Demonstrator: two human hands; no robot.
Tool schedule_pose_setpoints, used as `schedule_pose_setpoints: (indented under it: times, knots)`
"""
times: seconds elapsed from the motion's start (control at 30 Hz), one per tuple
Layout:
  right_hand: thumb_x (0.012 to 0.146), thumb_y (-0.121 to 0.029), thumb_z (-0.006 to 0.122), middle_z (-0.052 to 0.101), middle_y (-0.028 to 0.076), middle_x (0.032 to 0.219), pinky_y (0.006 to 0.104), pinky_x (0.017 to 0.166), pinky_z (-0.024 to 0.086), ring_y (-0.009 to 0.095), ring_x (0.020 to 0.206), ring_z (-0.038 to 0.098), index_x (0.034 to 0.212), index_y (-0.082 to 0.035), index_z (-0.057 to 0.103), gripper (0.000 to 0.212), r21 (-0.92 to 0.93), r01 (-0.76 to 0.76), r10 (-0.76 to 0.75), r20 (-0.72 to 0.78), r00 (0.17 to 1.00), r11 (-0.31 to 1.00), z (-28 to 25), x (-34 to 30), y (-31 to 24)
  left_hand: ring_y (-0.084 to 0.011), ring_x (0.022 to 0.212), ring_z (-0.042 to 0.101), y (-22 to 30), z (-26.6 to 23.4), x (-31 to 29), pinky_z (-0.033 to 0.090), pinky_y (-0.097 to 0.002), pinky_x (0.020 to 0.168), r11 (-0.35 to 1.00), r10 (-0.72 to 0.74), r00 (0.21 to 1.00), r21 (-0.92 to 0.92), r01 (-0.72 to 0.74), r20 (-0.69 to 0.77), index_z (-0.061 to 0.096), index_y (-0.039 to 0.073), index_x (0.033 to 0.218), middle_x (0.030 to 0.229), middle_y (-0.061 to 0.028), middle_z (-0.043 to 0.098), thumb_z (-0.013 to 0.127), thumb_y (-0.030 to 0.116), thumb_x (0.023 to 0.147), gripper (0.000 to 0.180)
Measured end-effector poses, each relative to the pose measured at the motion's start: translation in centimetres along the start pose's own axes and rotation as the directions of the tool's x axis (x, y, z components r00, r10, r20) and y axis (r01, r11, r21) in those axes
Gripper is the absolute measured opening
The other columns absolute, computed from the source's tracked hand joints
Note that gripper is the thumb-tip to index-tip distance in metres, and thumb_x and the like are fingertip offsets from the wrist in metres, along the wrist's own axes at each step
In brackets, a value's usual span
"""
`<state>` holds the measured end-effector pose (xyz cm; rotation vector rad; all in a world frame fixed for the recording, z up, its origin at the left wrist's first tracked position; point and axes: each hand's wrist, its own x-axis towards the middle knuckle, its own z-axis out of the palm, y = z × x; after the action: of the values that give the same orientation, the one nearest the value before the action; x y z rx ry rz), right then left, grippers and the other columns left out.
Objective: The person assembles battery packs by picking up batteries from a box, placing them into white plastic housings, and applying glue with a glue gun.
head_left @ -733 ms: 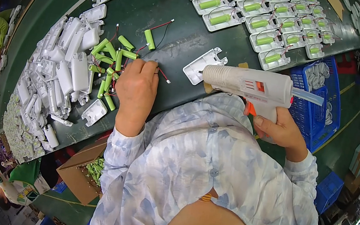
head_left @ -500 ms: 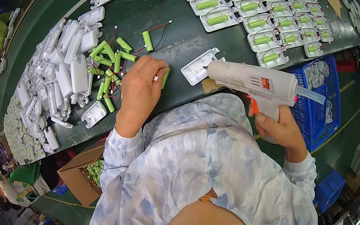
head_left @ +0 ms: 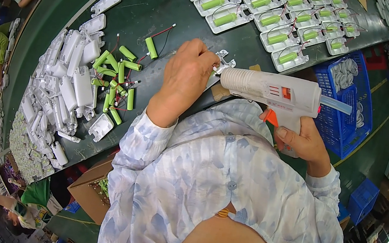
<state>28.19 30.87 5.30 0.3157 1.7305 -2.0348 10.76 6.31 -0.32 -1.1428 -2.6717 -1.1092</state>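
My right hand (head_left: 303, 140) is wrapped round the handle of a white glue gun (head_left: 279, 90) with an orange trigger, a clear glue stick at its back end. Its nozzle points left at a white plastic casing (head_left: 226, 64), which lies at the table's near edge. Over that casing is my left hand (head_left: 184, 77), fingers closed on a green battery cell, of which just a sliver shows below the fingertips. The hand hides most of the casing. Left of it lie several loose green battery cells (head_left: 121, 71) with red and black wires.
White casings are heaped (head_left: 63, 76) on the dark green table (head_left: 140, 10) at left. Rows of casings with green cells (head_left: 270, 19) fill the far right. Blue crates (head_left: 342, 136) stand right of the table, a cardboard box (head_left: 88, 191) below it. Other people work around.
My left hand has moved right, carrying the battery cell from beside the loose cells to the casing under the nozzle. The glue gun has stayed almost where it was.
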Motion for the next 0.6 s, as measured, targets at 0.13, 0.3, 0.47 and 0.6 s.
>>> schedule_pose_setpoints:
  times: [0.13, 0.3, 0.47, 0.6]
  knots:
    - [0.093, -0.019, 0.066, 0.062, 0.011, 0.11, 0.0258, 0.06, 0.051, 0.012, 0.071, 0.059, 0.142, 0.001, 0.039, 0.059, -0.004, -0.011, 0.011, 0.012, 1.0, 1.0, -0.2, 0.0, 0.3, -0.0308, 0.084, 0.059, 0.2, 0.0, -0.3, 0.048, -0.0397, 0.071, 0.999, -0.003, 1.0, 0.039, 0.004, -0.021, 0.069, 0.004, 0.092, 0.091, -0.0111, 0.059, 0.073, 0.001, 0.077, 0.016]
    - [0.093, -0.016, 0.063, 0.062, 0.01, 0.109, 0.0259, 0.059, 0.049, 0.011, 0.069, 0.058, 0.141, 0.001, 0.04, 0.055, 0.026, 0.042, -0.041, -0.027, 0.999, 0.999, -0.2, 0.2, 0.9, -0.032, 0.09, 0.06, 0.5, -2.2, -2.4, 0.049, -0.038, 0.077, 0.997, -0.065, 0.995, -0.033, 0.063, -0.075, 0.065, 0.002, 0.099, 0.098, -0.0144, 0.059, 0.079, 0.006, 0.072, 0.031]
    - [0.094, -0.015, 0.061, 0.061, 0.009, 0.099, 0.0263, 0.057, 0.047, 0.011, 0.067, 0.056, 0.139, 0.001, 0.041, 0.052, 0.024, 0.054, -0.053, -0.022, 0.998, 0.998, 0.0, 1.2, 0.9, -0.0358, 0.1, 0.058, 1.4, -1.9, -4.8, 0.049, -0.0423, 0.084, 0.993, -0.12, 0.992, 0.006, 0.121, -0.033, 0.056, 0.003, 0.112, 0.11, -0.0153, 0.059, 0.089, 0.013, 0.062, 0.061]
    - [0.091, -0.024, 0.059, 0.064, 0.012, 0.108, 0.0254, 0.052, 0.045, 0.01, 0.054, 0.052, 0.127, 0.004, 0.05, 0.047, -0.047, 0.082, -0.085, -0.071, 0.994, 0.996, 0.6, 1.7, 1.1, -0.0366, 0.1, 0.057, 1.3, -0.6, -5.1, 0.048, -0.0429, 0.085, 0.99, -0.131, 0.987, 0.04, 0.135, -0.089, 0.055, 0.002, 0.114, 0.109, -0.0158, 0.06, 0.088, 0.009, 0.063, 0.061]
